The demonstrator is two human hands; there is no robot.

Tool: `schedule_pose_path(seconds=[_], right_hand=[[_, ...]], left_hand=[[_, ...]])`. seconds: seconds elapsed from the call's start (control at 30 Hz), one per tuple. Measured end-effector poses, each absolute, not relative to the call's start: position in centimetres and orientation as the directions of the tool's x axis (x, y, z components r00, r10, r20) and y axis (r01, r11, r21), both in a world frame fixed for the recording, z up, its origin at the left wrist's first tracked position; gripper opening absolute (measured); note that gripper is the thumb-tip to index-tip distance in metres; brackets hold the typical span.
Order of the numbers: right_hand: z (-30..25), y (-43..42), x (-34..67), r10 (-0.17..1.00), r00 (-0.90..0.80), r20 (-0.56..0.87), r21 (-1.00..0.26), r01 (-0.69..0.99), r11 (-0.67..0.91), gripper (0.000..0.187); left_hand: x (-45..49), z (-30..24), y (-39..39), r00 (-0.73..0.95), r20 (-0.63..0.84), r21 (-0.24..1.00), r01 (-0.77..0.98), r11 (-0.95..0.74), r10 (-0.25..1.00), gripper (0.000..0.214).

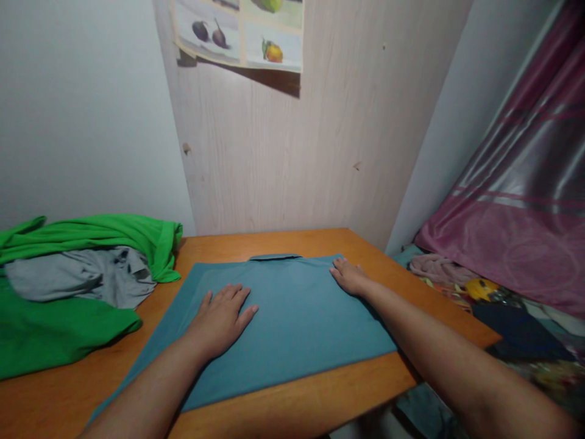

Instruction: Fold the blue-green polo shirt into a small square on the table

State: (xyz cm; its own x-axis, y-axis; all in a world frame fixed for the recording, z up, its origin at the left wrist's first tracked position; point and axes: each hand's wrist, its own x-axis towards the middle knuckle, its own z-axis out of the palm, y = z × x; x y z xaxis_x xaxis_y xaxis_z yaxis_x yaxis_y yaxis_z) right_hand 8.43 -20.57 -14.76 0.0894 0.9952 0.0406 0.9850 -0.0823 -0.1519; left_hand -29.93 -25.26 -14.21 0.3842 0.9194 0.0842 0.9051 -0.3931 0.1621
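Note:
A teal-blue shirt (292, 317) lies spread flat on the wooden table (320, 402), its collar toward the far edge. My left hand (222, 317) rests flat on the left part of the shirt, fingers stretched out. My right hand (350, 275) lies palm down on the shirt's upper right edge, fingers extended. Neither hand grips the cloth.
A pile of green cloth (55, 323) with a grey garment (82, 277) on it covers the table's left side. Right of the table, a purple curtain (525, 201) hangs above mixed clothes (484, 292). A fruit poster (242, 30) hangs on the wood-panelled wall.

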Motion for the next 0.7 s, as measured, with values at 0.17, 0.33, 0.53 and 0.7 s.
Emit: schedule_pose_path(seconds=[0.17,0.33,0.53,0.7], right_hand=[[-13.7,-19.6,6.7,0.986,0.152,0.065,-0.131,0.981,-0.143,0.061],[-12.3,-18.4,1.6,0.979,-0.059,0.193,-0.2,0.975,0.099,0.074],[-13.8,-17.4,-3.0,0.972,-0.193,0.134,-0.232,0.947,0.22,0.08],[-15.0,-17.1,-3.4,0.978,-0.209,-0.013,-0.205,0.958,0.202,0.077]], left_hand=[[-29.9,-14.2,-25.3,0.382,0.09,0.189,0.9,-0.392,0.92,0.064],[-29.9,-14.4,-25.3,0.383,0.093,0.21,0.895,-0.395,0.919,0.066],[-29.8,-14.2,-25.6,0.383,0.095,0.205,0.896,-0.394,0.919,0.064],[-29.5,-13.9,-25.9,0.369,0.085,0.201,0.903,-0.379,0.926,0.061]])
